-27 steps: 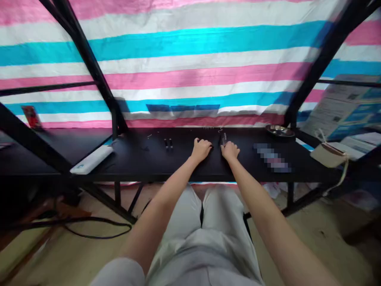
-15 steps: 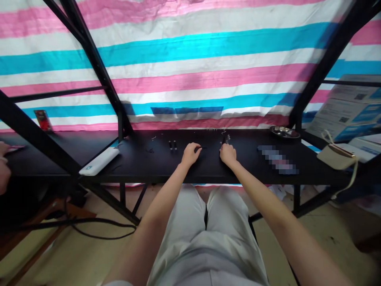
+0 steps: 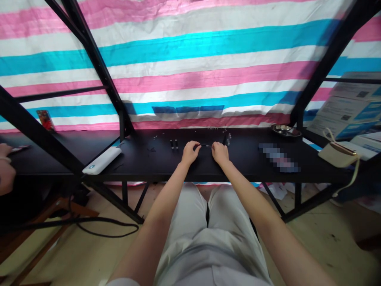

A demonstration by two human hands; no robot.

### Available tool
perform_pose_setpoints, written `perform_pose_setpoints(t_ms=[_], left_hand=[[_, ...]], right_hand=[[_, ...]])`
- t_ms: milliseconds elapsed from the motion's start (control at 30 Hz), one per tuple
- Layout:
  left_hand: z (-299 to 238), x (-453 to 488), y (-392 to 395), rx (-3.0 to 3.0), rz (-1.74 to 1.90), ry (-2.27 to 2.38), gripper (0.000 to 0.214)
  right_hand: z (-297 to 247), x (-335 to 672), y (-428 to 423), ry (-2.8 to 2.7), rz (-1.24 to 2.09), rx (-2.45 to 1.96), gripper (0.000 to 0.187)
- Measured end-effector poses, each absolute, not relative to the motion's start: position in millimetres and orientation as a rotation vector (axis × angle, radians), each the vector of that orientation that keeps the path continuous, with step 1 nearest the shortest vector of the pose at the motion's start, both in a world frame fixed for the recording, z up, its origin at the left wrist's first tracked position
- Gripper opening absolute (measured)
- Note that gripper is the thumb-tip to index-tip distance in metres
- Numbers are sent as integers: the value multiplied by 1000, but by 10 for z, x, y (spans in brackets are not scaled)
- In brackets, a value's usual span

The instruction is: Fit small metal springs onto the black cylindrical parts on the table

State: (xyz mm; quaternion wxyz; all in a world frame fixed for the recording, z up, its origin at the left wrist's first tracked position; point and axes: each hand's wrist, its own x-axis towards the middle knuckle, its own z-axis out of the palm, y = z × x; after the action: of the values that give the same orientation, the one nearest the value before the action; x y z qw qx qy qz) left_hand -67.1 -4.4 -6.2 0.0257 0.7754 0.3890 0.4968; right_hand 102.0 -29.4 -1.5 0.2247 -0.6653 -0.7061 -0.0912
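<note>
My left hand (image 3: 191,152) pinches a thin dark stick-like piece (image 3: 203,145) that points right, just above the black table (image 3: 143,167). Facing it, my right hand (image 3: 220,153) has its fingers pinched on a small clear piece (image 3: 208,145). The two pieces meet or nearly meet; which, I cannot tell. Behind the right hand are several small clear parts (image 3: 229,139) and a small black upright part (image 3: 224,140). Two short black cylinders with pale ends (image 3: 174,144) stand left of my left hand.
A white oblong device (image 3: 101,160) lies at the left, and a shiny metal dish (image 3: 286,130) at the back right. A blurred-out flat item (image 3: 279,158) and a beige bag (image 3: 338,155) are on the right. Another person's hand (image 3: 6,174) shows at far left. Black frame posts (image 3: 107,83) flank the table.
My right hand has moved left from the small clear parts towards my left hand, bringing a small clear piece. My left hand stays nearly in place with the dark piece.
</note>
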Motion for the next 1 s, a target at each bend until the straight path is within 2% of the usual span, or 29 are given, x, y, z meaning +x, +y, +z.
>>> perform_pose_setpoints(t_ms=[433, 1000], left_hand=[[-54, -677, -52, 2388, 1577, 1161, 8], [-66, -647, -77, 2362, 1420, 1148, 14]], right_hand=[[-2, 1007, -373, -1936, -184, -1852, 20], [-40, 1020, -354, -1971, -169, -1711, 20]])
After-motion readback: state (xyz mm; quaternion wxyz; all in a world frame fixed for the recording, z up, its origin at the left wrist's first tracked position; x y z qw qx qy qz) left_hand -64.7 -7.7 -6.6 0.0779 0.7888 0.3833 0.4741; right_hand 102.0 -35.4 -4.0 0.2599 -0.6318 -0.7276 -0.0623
